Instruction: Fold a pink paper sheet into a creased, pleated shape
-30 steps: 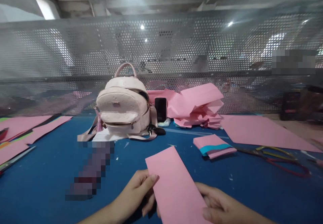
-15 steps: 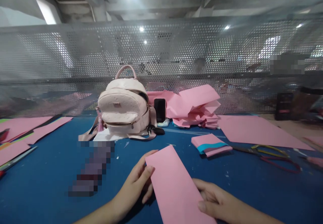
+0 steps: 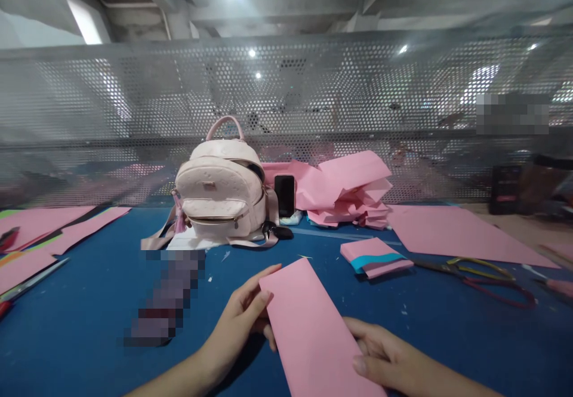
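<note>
A long folded strip of pink paper (image 3: 313, 331) lies on the blue table (image 3: 89, 301), running from the middle toward the bottom edge. My left hand (image 3: 244, 319) rests along its left edge, fingers stretched up to the far corner and pressing it. My right hand (image 3: 387, 358) holds the strip's right edge near the bottom, thumb on top and fingers curled beneath.
A pale pink backpack (image 3: 221, 191) stands behind, with a black phone (image 3: 285, 194) and a heap of crumpled pink paper (image 3: 349, 189) beside it. A small pink and teal stack (image 3: 375, 257), scissors (image 3: 483, 274) and a big pink sheet (image 3: 456, 233) lie right. More sheets (image 3: 45, 230) lie left. A perforated metal screen (image 3: 286, 104) closes the back.
My left hand has slid up the strip's left edge toward its far corner. The strip and my right hand have barely shifted.
</note>
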`<state>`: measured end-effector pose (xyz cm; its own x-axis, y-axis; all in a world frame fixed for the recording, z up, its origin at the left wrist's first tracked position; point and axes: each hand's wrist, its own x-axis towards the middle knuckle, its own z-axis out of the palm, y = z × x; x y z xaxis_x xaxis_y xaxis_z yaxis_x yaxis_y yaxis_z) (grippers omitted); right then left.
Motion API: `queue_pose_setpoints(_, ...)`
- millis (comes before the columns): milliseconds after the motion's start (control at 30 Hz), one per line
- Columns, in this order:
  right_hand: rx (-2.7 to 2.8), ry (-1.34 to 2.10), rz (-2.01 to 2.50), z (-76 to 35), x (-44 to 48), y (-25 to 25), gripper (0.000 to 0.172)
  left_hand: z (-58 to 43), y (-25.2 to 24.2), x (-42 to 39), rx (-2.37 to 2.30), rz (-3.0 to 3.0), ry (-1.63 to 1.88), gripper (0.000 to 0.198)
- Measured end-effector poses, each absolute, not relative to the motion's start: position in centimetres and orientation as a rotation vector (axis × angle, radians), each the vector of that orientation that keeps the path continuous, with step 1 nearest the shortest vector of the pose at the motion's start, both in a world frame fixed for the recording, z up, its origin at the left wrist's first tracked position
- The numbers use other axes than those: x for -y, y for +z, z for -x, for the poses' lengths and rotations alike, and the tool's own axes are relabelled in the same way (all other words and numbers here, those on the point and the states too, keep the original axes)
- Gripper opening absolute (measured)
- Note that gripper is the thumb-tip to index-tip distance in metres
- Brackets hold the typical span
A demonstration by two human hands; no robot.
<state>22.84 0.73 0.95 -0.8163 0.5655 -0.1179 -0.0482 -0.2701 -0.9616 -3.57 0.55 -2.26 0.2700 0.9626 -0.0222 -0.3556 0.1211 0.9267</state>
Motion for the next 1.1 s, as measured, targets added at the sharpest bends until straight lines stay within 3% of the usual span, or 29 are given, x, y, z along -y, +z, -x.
queue_pose_setpoints(400,1.704,2.035,0.860,-23.1,-0.8,0.6,0.078,3.6,-1.8,-0.6,-0.783,-0.969,1.146,0.059)
queue_pose_setpoints(733,1.594,2.127,0.654,-22.8,-0.7,1.0,0.060,3.6,-1.9,-0.4,-0.773,-0.954,1.169,0.052)
queue_pose_setpoints(1033,1.622,2.053,0.696,-22.6,-0.8,0.1,0.067,3.5,-1.6,-0.4,-0.767,-0.975,1.132,0.069)
queue_pose_setpoints(1100,1.631,2.017,0.744,-22.7,-0.8,-0.3,0.066,3.4,-1.6,-0.5,-0.749,-1.024,1.082,0.063)
